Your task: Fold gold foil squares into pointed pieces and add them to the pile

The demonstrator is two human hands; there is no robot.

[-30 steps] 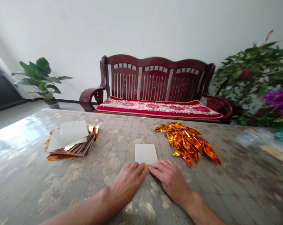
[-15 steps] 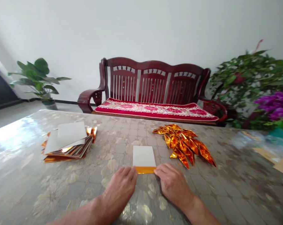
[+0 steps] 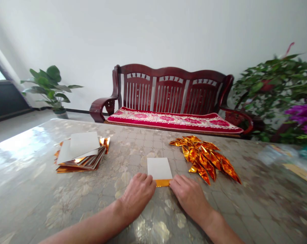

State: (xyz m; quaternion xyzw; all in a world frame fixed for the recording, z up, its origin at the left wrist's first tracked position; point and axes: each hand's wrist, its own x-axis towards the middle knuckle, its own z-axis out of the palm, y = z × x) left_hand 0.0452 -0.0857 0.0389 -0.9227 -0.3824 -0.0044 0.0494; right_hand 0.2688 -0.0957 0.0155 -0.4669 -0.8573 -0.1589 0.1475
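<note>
A sheet of gold foil paper (image 3: 159,168) lies on the table in front of me, white side up. Its near edge is folded over into a narrow gold strip. My left hand (image 3: 141,189) presses the left end of that strip with its fingers closed together. At the strip's right end, my right hand (image 3: 186,191) pinches the fold. The fingertips of both hands are partly hidden. Beyond my right hand sits a pile of folded gold foil pieces (image 3: 204,156), pointed at their ends. A stack of foil sheets (image 3: 79,149) rests to the left, mostly white side up.
The table (image 3: 97,200) has a patterned, glossy cover. Clear plastic wrapping (image 3: 277,154) and a tan piece of card (image 3: 299,173) lie at its right. Behind stand a wooden bench (image 3: 168,91) with a red cushion, a potted plant (image 3: 50,88) and leafy greenery (image 3: 267,91).
The view has shifted slightly left, so everything appears further right. My left hand has moved inward along the folded strip, closer to my right hand, which stays at the strip's right end.
</note>
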